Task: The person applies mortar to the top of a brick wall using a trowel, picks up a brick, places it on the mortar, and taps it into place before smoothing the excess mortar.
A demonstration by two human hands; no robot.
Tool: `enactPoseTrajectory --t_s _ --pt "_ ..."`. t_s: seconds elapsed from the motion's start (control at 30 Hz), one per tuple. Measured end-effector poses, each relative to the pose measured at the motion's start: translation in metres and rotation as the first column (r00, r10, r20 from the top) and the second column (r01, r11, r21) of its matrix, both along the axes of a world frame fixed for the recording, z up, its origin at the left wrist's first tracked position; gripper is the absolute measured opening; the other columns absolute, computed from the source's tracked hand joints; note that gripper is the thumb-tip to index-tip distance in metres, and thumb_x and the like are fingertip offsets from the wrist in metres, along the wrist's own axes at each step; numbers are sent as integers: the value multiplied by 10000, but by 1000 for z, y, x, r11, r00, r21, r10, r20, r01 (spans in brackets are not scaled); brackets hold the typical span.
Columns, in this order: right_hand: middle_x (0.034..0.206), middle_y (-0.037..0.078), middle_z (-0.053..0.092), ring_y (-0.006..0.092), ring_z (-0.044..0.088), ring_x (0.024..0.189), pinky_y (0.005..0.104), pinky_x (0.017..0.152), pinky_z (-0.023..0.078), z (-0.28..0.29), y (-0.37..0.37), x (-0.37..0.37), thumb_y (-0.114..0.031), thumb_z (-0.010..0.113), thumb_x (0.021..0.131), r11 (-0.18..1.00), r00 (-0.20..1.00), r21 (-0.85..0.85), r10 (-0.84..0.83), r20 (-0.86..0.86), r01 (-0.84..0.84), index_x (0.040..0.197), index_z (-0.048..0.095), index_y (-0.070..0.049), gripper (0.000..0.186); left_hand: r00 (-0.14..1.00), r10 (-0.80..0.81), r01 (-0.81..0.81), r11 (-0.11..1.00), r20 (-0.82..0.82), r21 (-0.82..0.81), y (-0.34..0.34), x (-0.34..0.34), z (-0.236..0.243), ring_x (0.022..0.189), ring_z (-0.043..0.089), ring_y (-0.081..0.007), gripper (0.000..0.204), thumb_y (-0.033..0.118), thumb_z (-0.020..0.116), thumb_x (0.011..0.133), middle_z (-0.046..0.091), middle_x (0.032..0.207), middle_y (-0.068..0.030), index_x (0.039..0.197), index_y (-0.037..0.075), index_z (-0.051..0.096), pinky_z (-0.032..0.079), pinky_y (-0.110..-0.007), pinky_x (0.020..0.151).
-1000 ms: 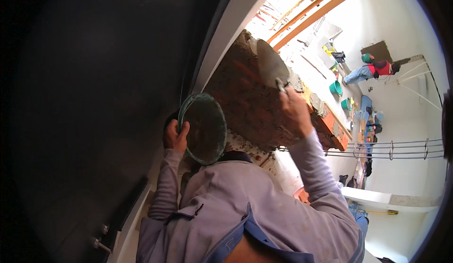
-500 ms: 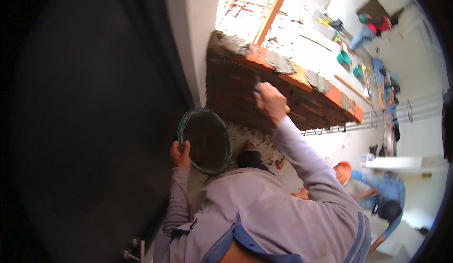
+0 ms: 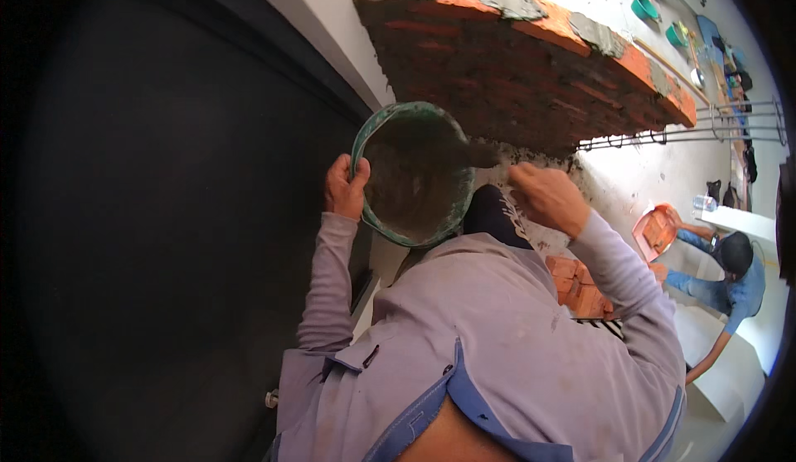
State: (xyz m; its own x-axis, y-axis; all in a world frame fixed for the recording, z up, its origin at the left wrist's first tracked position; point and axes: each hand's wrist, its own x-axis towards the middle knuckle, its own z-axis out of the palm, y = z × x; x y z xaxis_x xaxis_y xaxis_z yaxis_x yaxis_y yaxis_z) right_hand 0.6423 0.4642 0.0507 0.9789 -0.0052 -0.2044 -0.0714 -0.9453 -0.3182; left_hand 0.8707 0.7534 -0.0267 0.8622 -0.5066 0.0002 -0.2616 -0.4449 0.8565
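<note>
right hand (image 3: 547, 198) lowered from brick wall (image 3: 531, 72), trowel (image 3: 477, 154) in pan (image 3: 412, 172)

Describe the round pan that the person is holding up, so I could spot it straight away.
Start at the red brick wall topped with grey mortar. Just below its near end, the left hand grips the rim of a round green pan smeared inside with grey mortar, while the right hand dips a trowel into it. It is the only green-rimmed pan held up close; other containers lie far off.

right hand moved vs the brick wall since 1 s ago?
Yes. The right hand came down off the brick wall top to below its base, beside the green pan.
</note>
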Motion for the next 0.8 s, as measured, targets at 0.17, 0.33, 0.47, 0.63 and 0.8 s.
enactPoseTrajectory --t_s 0.17,0.33,0.47,0.63,0.8 --pt "979 102 552 242 606 853 374 614 506 -33 54 33 -111 578 828 966 999 -257 16 50 -3 1247 469 39 458 963 -216 181 961 -161 -209 -23 0 39 603 316 -44 424 368 629 946 347 636 72 694 86 437 271 -256 519" --pt "881 58 552 210 605 819 321 576 484 -37 46 -47 -150 610 806 961 977 -250 156 147 -116 987 591 -29 219 941 -291 254 945 -173 -205 -61 -36 63 611 327 -46 410 378 632 943 366 638 71 711 81 470 273 -255 525" --pt "900 40 551 182 586 796 319 576 458 -25 33 -94 -166 596 808 932 992 -360 81 101 -39 941 611 -47 179 893 -405 363 906 -197 -218 -81 -78 70 623 321 -44 409 382 635 940 368 648 71 715 80 475 272 -251 529" --pt "901 23 537 168 545 820 312 587 426 -11 42 -112 -177 583 792 881 935 -459 58 349 116 896 629 -84 147 848 -482 443 873 -219 -206 -113 -111 77 625 308 -32 394 363 631 943 367 665 86 712 84 477 254 -235 523" --pt "874 20 524 178 543 786 320 568 420 -31 25 -185 -178 637 750 934 985 -342 141 99 -100 875 635 -102 146 858 -467 436 883 -213 -175 -130 -136 62 622 307 -38 404 353 641 933 352 645 79 695 81 461 250 -248 523"
